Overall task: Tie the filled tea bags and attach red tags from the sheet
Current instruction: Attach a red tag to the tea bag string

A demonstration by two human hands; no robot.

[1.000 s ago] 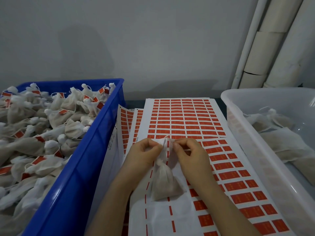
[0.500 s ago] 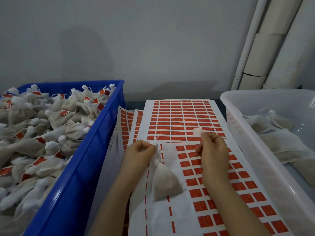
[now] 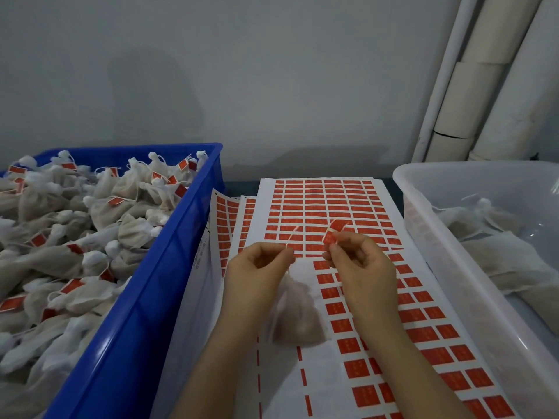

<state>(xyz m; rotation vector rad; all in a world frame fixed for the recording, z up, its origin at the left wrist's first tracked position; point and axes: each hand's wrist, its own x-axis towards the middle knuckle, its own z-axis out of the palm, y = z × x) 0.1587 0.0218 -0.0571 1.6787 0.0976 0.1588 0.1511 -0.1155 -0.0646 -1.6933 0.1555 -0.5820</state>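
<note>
The crate (image 3: 145, 297) at nine o'clock is showing bright blue, and the tied bags (image 3: 60, 237) heaped in it are looking off-white with small red tags dotted through. The sheet (image 3: 326, 207) at twelve o'clock is running white under a grid of red rectangles, and the peeled tag (image 3: 332, 234) is showing the same red. The tub (image 3: 453, 237) at three o'clock is looking translucent white.

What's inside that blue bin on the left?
The blue bin is heaped with tied tea bags, many with red tags. Whatever lies beneath the top layer is hidden.
</note>
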